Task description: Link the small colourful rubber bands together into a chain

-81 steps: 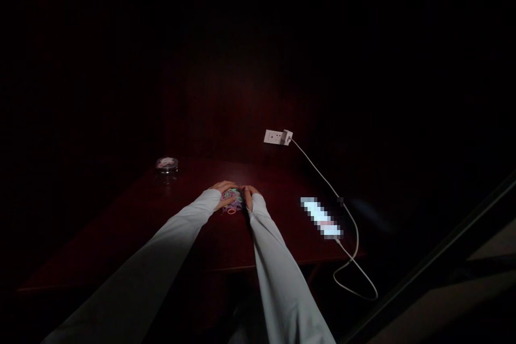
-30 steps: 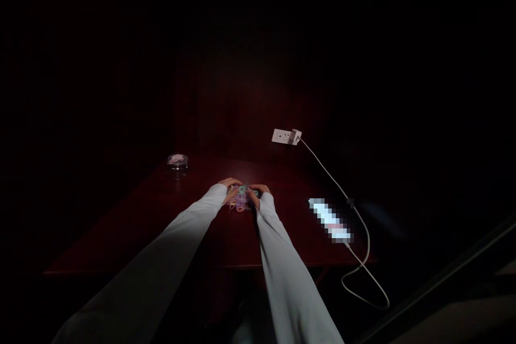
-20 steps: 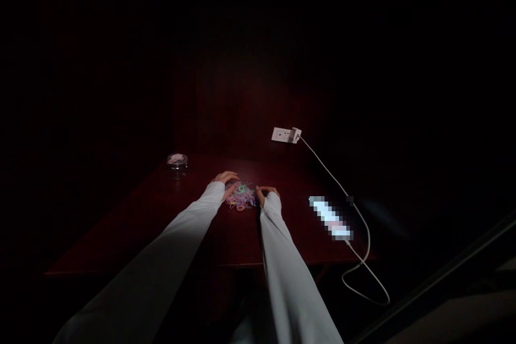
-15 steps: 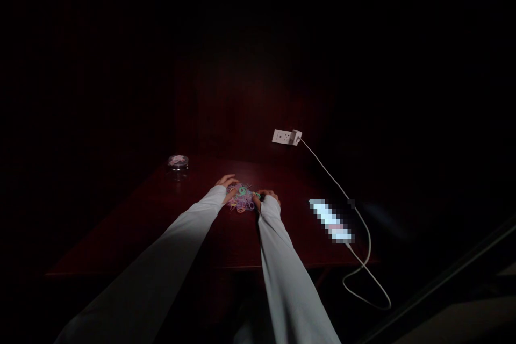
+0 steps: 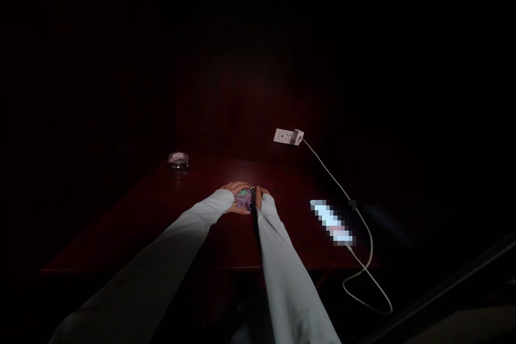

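A small heap of colourful elastic hair ties (image 5: 243, 199), mostly purple with some green, lies on the dark red table between my hands. My left hand (image 5: 234, 191) curves around the heap's left side. Its fingers stretch along the far edge and its thumb along the near edge, apart from each other. At the right edge of the heap stands my right hand (image 5: 263, 193), its thumb side against the ties and its fingers extended, partly hidden behind the thumb and sleeve. Both hands touch the heap from opposite sides.
A round clear container (image 5: 178, 159) with a pinkish top stands at the table's back left. A lit phone (image 5: 331, 223), blurred out, lies on the right. Its white cable (image 5: 327, 170) runs to a charger in the wall socket (image 5: 283, 136). Surroundings are very dark.
Both hands have drawn in around the hair ties, and the heap is more compact. My left hand has moved right, its thumb now along the near side. My right hand has turned inward.
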The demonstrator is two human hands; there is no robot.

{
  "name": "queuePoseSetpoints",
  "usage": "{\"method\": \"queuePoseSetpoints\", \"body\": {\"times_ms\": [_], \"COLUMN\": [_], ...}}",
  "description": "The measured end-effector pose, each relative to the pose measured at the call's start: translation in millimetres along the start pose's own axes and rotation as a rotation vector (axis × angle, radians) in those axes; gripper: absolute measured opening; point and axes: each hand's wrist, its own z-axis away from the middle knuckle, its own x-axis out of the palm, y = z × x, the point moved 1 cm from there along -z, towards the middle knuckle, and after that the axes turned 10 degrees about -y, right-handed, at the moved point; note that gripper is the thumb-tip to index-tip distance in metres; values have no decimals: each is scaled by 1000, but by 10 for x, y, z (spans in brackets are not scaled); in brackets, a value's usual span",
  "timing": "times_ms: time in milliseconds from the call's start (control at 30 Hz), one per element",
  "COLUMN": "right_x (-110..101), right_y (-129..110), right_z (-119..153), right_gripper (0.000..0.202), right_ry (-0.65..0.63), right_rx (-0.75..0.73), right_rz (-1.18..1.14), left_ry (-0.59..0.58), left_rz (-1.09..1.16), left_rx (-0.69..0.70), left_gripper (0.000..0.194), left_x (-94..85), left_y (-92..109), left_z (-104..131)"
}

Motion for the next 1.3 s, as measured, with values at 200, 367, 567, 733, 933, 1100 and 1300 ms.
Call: {"method": "queuePoseSetpoints", "body": {"times_ms": [200,367,567,733,933,1100,1300], "right_x": [29,-22,-139,-65,44,170,463], "right_y": [8,-39,-122,-120,-31,-67,-263], "right_z": [21,51,129,298,211,-30,-166], "right_gripper": [32,28,36,104,101,93,79], "right_ry": [-44,-177,-196,-185,-252,-341,-353], "right_rx": [-10,-86,-113,-167,-189,-152,-189], "right_rz": [-107,-75,145,201,305,360,334], "left_ry": [6,87,42,-15,50,125,99], "left_rz": [-10,-43,-13,-34,13,93,129], "left_rx": [-32,-141,-70,-110,-100,-76,10], "left_gripper": [45,45,69,104,103,102,75], "left_x": [-97,-137,-226,-237,-113,-82,-216], "left_y": [-94,-98,-74,-191,-307,-401,-660], "left_z": [-18,-20,88,321,294,182,215]}}
